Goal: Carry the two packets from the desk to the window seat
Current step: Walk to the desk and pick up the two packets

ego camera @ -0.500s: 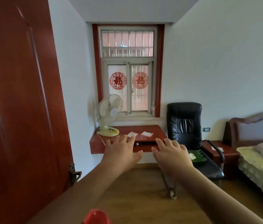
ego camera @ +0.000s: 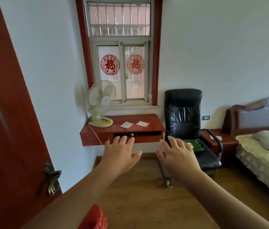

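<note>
Bare hands, bare forearms

The left hand (ego camera: 121, 154) and right hand (ego camera: 177, 154) wear no gloves, rings or watch; both forearms are uncovered, no sleeve reaching them.

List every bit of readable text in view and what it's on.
"福" on the left red paper-cut on the window pane.
"福" on the right red paper-cut, fainter behind the glass.
Left packet and right packet on the desk: print too small to read.

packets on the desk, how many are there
2. One packet lies near the middle of the desk, to the right of the fan; the other packet lies just right of it. None looks hidden.
</note>
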Demonstrator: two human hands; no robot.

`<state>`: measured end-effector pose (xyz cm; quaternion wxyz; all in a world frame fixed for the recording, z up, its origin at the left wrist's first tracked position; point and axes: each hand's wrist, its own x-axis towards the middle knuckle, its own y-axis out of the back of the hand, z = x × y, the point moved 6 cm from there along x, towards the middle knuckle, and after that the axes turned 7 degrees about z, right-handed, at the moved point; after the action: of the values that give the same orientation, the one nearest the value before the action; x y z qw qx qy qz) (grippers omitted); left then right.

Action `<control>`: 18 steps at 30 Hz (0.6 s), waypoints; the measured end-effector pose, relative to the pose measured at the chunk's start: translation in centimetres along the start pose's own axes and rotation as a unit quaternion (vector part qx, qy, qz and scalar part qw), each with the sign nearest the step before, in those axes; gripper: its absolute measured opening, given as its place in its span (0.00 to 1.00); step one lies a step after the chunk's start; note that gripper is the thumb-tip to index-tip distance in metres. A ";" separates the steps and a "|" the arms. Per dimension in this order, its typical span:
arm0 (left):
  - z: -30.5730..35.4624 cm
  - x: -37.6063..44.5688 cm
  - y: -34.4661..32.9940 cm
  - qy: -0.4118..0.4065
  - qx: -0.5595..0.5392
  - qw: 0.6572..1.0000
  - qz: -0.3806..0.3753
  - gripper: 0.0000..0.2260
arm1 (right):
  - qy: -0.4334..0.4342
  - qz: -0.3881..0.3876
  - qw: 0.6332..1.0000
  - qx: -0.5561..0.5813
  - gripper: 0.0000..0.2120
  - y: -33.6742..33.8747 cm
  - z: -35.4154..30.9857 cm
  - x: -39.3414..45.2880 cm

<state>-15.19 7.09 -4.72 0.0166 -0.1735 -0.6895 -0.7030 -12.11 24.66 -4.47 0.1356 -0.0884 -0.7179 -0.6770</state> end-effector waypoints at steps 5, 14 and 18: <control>0.9 3.6 -3.1 0.029 0.022 0.999 -0.036 0.32 | 0.022 -0.005 1.000 0.013 0.27 -2.5 3.0 3.1; 2.7 7.6 -6.7 0.038 0.022 0.997 -0.060 0.34 | 0.036 -0.032 0.997 0.053 0.29 -7.2 5.4 9.0; 1.2 10.4 -8.9 0.057 0.009 0.996 -0.071 0.34 | 0.039 -0.040 0.996 0.072 0.31 -9.5 4.7 11.8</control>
<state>-27.04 10.92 -10.50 0.0076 -0.0837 -0.7043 -0.7049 -26.60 28.06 -9.95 0.1427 -0.0233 -0.7622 -0.6310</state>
